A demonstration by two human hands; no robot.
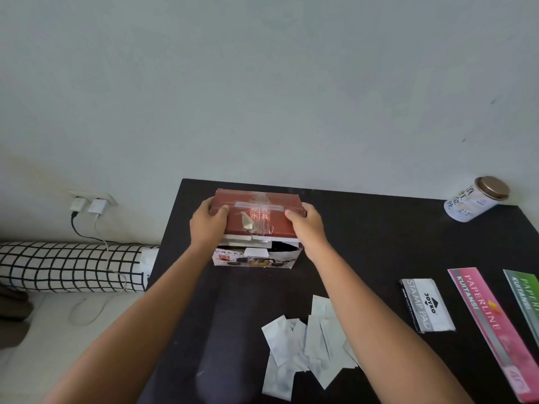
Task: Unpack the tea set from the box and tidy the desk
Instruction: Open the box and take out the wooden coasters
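Note:
A red-brown tea set box (258,221) with taped top and white characters stands on the dark desk (379,243) near its far edge. White foam shows under the raised top flap, and the printed front panel (253,259) pictures a teapot. My left hand (207,224) grips the box's left end, thumb on top. My right hand (307,224) grips the right end the same way. The contents inside are hidden.
Several white paper slips (306,345) lie scattered near the front. A stamp pad box (425,304), a pink receipt book (487,325) and a green one (525,295) lie at right. A tin can (475,199) lies at the back right. A checked bolster (70,266) and chargers (87,205) are left.

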